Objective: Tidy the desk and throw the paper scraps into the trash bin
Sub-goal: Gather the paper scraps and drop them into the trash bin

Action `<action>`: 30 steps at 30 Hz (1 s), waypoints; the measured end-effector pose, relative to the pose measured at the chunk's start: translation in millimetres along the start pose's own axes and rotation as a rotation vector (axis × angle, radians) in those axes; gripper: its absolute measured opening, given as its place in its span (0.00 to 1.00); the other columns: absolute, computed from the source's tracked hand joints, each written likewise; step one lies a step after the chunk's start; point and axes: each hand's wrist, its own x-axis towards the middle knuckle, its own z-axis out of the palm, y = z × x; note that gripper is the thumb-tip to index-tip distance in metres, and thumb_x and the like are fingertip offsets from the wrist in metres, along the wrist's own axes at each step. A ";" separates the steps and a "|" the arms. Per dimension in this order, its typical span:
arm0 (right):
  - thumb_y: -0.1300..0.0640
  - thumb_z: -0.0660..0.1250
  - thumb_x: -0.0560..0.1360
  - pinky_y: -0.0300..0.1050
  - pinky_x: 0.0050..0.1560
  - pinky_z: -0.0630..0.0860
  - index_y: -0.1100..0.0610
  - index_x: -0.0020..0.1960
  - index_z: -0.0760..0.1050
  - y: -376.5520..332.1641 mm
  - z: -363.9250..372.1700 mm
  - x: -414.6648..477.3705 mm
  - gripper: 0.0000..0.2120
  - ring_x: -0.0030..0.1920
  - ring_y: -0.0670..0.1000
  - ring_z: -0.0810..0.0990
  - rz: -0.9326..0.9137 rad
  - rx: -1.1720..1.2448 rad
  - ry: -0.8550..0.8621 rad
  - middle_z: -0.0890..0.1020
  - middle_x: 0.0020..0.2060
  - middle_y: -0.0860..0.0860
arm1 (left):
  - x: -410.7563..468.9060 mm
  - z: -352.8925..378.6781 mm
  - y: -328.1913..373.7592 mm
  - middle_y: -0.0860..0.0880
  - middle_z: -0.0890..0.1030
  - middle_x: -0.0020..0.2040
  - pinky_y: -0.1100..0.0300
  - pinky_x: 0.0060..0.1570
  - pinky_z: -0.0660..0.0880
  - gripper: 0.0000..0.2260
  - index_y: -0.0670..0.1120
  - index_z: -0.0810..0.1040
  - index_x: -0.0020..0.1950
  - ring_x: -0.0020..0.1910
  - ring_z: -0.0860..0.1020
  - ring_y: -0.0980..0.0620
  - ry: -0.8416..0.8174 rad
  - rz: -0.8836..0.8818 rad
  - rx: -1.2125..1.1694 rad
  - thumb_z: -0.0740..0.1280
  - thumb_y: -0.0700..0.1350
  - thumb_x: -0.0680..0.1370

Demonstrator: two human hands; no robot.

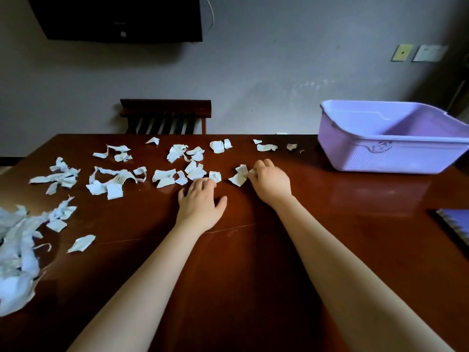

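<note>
Nearest, at the left edge of the desk (pixel 253 262), lies a loose heap (pixel 17 250) of torn white strips. It is feather-light, limp stuff that will scatter at a careless sweep and is better gathered by cupping than by picking.

Further in, the left hand (pixel 200 201) lies palm-down with its thumb splayed wide and its fingers bent toward the middle band of paper scraps (pixel 165 176). Whether the fingertips actually touch a piece I cannot tell.

Just beside it, the right hand (pixel 271 181) has its fingers curled and pinches a creased scrap (pixel 238 177) at its right edge. An edge or raised fold is the sensible place to grip, since flat pieces cling to the glossy wood.

More scraps trail toward the far edge of the desk. The trash bin (pixel 406 158) (a lilac plastic tub) sits at the far right, well apart from most of the litter. A notebook (pixel 456 224) lies at the right edge, and a chair (pixel 165 115) stands behind the desk.
</note>
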 end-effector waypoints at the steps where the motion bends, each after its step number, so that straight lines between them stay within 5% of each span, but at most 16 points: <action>1: 0.48 0.55 0.81 0.44 0.38 0.69 0.58 0.57 0.74 -1.6 -2.0 -1.8 0.16 0.48 0.56 0.78 0.010 -0.006 0.022 0.78 0.52 0.54 | -0.7 0.1 -0.2 0.50 0.69 0.67 0.43 0.71 0.58 0.18 0.48 0.67 0.64 0.70 0.65 0.50 0.007 0.000 -0.012 0.59 0.55 0.78; 4: 0.47 0.55 0.81 0.42 0.38 0.67 0.58 0.50 0.77 -0.9 -7.3 -4.5 0.18 0.43 0.56 0.79 0.117 0.106 0.067 0.81 0.43 0.54 | 1.1 -0.1 -1.6 0.47 0.64 0.72 0.45 0.71 0.59 0.25 0.46 0.62 0.70 0.73 0.62 0.48 0.038 0.007 -0.036 0.60 0.56 0.77; 7: 0.47 0.55 0.81 0.43 0.36 0.71 0.58 0.40 0.74 9.2 -14.5 -4.9 0.19 0.39 0.55 0.81 0.274 0.290 0.106 0.81 0.36 0.54 | 13.1 -2.7 2.8 0.44 0.52 0.78 0.50 0.74 0.51 0.36 0.42 0.50 0.77 0.77 0.49 0.47 0.010 0.017 -0.034 0.59 0.60 0.77; 10: 0.48 0.56 0.81 0.42 0.37 0.75 0.59 0.40 0.75 24.4 -24.1 -7.5 0.18 0.35 0.52 0.80 0.381 0.437 0.113 0.80 0.31 0.53 | 32.5 1.2 16.4 0.44 0.43 0.78 0.52 0.74 0.44 0.46 0.42 0.39 0.77 0.77 0.41 0.48 -0.104 0.028 -0.059 0.58 0.68 0.73; 15: 0.50 0.60 0.79 0.43 0.43 0.75 0.58 0.34 0.73 44.7 -21.7 -14.5 0.18 0.39 0.51 0.83 0.442 0.627 0.157 0.80 0.29 0.52 | 63.9 13.7 41.6 0.43 0.40 0.78 0.50 0.74 0.47 0.49 0.46 0.36 0.77 0.77 0.41 0.46 -0.207 0.084 -0.116 0.60 0.69 0.71; 19: 0.51 0.61 0.79 0.42 0.40 0.74 0.63 0.35 0.75 46.7 -19.1 -13.8 0.19 0.37 0.52 0.82 0.436 0.687 0.207 0.81 0.30 0.55 | 88.3 22.5 51.6 0.46 0.46 0.79 0.45 0.74 0.50 0.41 0.53 0.41 0.77 0.77 0.46 0.44 -0.200 0.144 -0.056 0.59 0.67 0.73; 22: 0.51 0.62 0.78 0.43 0.40 0.75 0.62 0.34 0.74 50.0 -18.1 -12.9 0.19 0.38 0.53 0.83 0.429 0.729 0.219 0.81 0.31 0.55 | 94.8 29.7 52.2 0.48 0.61 0.74 0.47 0.70 0.58 0.30 0.52 0.59 0.75 0.73 0.58 0.45 -0.152 0.204 -0.003 0.59 0.63 0.76; 24: 0.51 0.62 0.78 0.44 0.42 0.77 0.56 0.30 0.71 51.1 -17.2 -11.8 0.19 0.39 0.53 0.84 0.433 0.753 0.213 0.80 0.30 0.52 | 93.9 31.8 51.3 0.47 0.68 0.65 0.52 0.64 0.64 0.22 0.49 0.69 0.66 0.66 0.65 0.45 -0.078 0.218 -0.024 0.60 0.59 0.77; 30: 0.52 0.62 0.78 0.44 0.41 0.77 0.56 0.30 0.69 49.6 -19.8 -14.1 0.19 0.39 0.53 0.84 0.427 0.766 0.219 0.78 0.28 0.51 | 83.9 29.9 57.2 0.46 0.77 0.47 0.59 0.40 0.67 0.15 0.43 0.74 0.49 0.43 0.73 0.50 0.062 0.259 0.016 0.58 0.54 0.80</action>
